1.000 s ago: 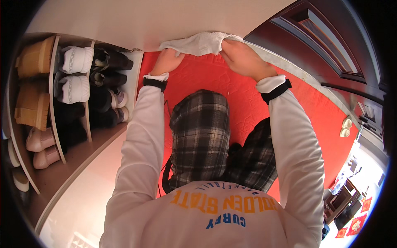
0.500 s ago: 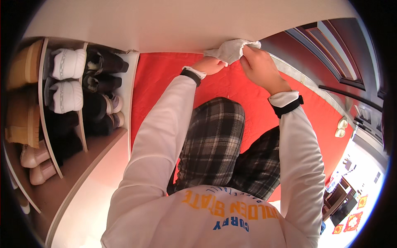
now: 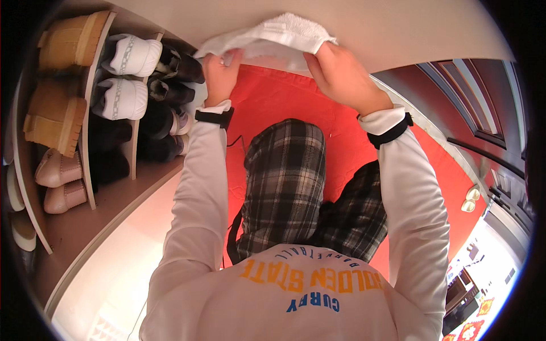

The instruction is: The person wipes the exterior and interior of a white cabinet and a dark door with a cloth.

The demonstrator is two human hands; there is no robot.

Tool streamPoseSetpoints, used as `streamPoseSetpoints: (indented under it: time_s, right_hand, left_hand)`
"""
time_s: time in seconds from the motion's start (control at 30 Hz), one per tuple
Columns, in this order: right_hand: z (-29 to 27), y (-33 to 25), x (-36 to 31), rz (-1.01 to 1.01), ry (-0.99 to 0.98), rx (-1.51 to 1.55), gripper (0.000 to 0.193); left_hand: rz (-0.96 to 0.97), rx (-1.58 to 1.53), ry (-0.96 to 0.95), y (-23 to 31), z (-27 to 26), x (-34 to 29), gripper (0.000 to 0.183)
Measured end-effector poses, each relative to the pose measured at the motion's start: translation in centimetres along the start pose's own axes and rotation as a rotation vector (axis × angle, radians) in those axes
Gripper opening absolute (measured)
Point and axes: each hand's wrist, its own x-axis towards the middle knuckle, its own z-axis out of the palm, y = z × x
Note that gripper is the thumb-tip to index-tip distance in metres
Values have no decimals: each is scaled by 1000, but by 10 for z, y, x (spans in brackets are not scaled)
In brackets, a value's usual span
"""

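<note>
A white cloth [image 3: 296,35] with a textured weave is stretched between my two hands, close to a pale upright panel [image 3: 398,28]. My left hand [image 3: 220,78] is closed on its left end, beside the shoe shelves. Higher and to the right, my right hand [image 3: 348,78] pinches the other end, with the thumb against the cloth's edge. The middle of the cloth bows away from me toward the panel. A black band circles each wrist over the white sleeves.
On the left, an open shoe cabinet [image 3: 96,227] holds tan boots [image 3: 57,119], white shoes [image 3: 122,99], pink shoes [image 3: 63,193] and several dark ones. A red mat [image 3: 352,136] lies under my knees. To the right are a dark door [image 3: 478,108] and pale slippers [image 3: 471,199].
My left hand has moved left toward the cabinet, and the bunched cloth is now spread wide. My right hand has shifted slightly left and stays on the cloth. The view has turned a little.
</note>
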Motion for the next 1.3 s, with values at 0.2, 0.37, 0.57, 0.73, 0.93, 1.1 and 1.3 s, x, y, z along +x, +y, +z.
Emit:
streamPoseSetpoints:
  time_s: [0.2,0.37,0.57,0.73,0.93,1.1,1.3]
  right_hand:
    - [12,-10,31,-118,76,36,11]
    - [31,-2,22,-48,-105,-23,15]
    - [58,4,21,3,-302,20,21]
    - [51,7,7,44,-333,-17,21]
    - [56,2,5,89,-359,-46,19]
    - [60,6,7,108,-389,-76,16]
    - [73,-5,20,61,-357,-33,15]
  left_hand:
    - [-87,-50,207,-8,-14,7,27]
    - [117,27,202,-24,8,-1,18]
    - [-68,-197,-46,-109,53,-31,18]
    - [-93,260,-484,-102,84,-56,17]
    - [-353,-844,-234,-111,81,-51,17]
    - [306,264,103,-91,54,-29,19]
    - [-182,-310,291,-123,78,-30,21]
